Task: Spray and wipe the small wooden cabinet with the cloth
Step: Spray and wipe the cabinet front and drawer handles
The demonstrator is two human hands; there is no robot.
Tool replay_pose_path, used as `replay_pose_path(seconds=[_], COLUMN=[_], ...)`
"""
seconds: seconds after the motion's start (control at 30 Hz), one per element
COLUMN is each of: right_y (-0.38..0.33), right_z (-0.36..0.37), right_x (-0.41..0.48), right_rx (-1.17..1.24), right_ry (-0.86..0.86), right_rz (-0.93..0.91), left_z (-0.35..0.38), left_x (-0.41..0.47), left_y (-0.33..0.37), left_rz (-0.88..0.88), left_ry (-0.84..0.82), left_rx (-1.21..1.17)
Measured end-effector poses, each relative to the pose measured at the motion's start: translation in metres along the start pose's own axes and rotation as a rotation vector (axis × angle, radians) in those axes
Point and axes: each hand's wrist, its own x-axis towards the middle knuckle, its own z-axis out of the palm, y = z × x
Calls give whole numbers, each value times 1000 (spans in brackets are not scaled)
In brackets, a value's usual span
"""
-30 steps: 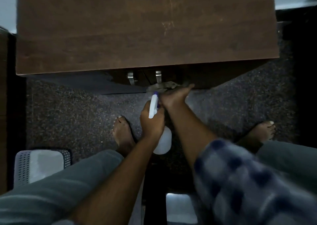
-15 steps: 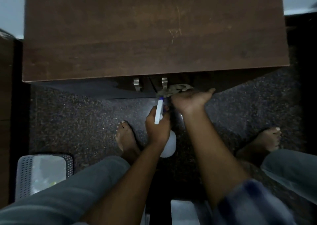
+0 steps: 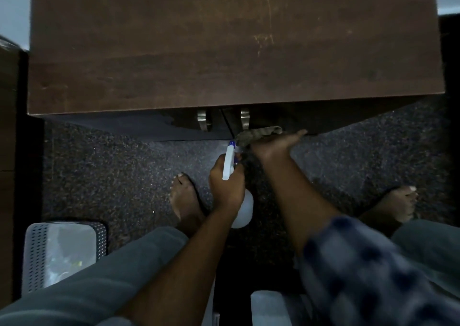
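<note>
A small dark-brown wooden cabinet point(image 3: 224, 47) is seen from above, its scuffed top filling the upper part of the view and two metal door handles point(image 3: 204, 121) showing just under its front edge. The right hand point(image 3: 273, 144) lies flat with straight fingers against the cabinet's front, to the right of the handles, pressing a crumpled grey-brown cloth point(image 3: 258, 133) onto the wood; its grip is not closed round the cloth. The left hand point(image 3: 227, 186), just in front of the cabinet and beside the right wrist, has its grip wrapped tight on a white plastic spray bottle point(image 3: 245, 211) (blue-tipped nozzle aimed at the cabinet front near the cloth). Two bare feet point(image 3: 185, 196) stand on the dark speckled floor point(image 3: 112, 171) before the cabinet. A white perforated plastic basket point(image 3: 62, 251) sits on the floor well in front of the cabinet's left corner.
</note>
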Motion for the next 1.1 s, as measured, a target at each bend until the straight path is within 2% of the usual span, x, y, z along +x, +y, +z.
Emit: replay_pose_path(seconds=[0.13, 0.23, 0.27, 0.3, 0.33, 0.37, 0.4, 0.43, 0.5, 0.53, 0.57, 0.6, 0.73, 0.8, 0.83, 0.87, 0.9, 0.93, 0.97, 1.03, 1.1], right_y=[32, 23, 18, 16, 9, 6, 12, 22, 37, 38, 37, 33, 21, 22, 32, 37, 38, 35, 31, 19, 6], right_z=[-17, -25, -27, -25, -23, -25, -28, -29, -30, -27, -24, -27, -46, -37, -36, -33, -31, -31, -32, -47, -69], right_x=[28, 27, 34, 39, 43, 51, 55, 54, 58, 57, 54, 49, 74, 70, 69, 67, 66, 55, 38, 11, -5], right_rx=[-168, -201, -220, -143, -71, -85, -152, -70, -90, -87, -281, -294, 13, -140, -186, -287, -311, -295, -328, -523, -459], right_ry=[136, 38, 53, 73, 108, 141, 147, 40, 71, 49, 135, 162, 124, 169, 25, 51, 62, -33, -95, 79, 69], right_rz=[24, -31, -73, -100, -33, -4, -66, -7, -74, -24, -65, -70, 0, -46, -14, -37, -10, 106, 143, -74, -109], left_z=[1, -3, -2, -2, 0, 1, 2, 1, 0, 0, 0, 0, 0, -3, -4, -5, -6, -7, -10, -16, -21], left_x=[-4, 0, 2, 4, 5, 5, 5, 4, -1, 0, 1, 2, 4, 3, 0, 1, 1, 0, -3, -9, -18], left_y=[2, -5, -6, -6, -7, -8, -9, -9, -6, -8, -12, -15, -14, -11, -6, -5, -4, 3, 13, 25, 37], left_rz=[5, 15, 4, -2, -5, -5, 2, -2, -13, -1, 5, -2, -39, -13, 10, 39, 43, 38, 37, 11, -63], left_ry=[16, 20, 21, 22, 28, 34, 28, 8, -18, -9, 11, 27, 22, 29, 49, 64, 62, 45, 39, -14, -77], left_rx=[6, 12, 17, 20, 17, 25, 29, 37, 67, 67, 51, 35, 5, -2, -7, -20, -24, -36, -46, -105, -154])
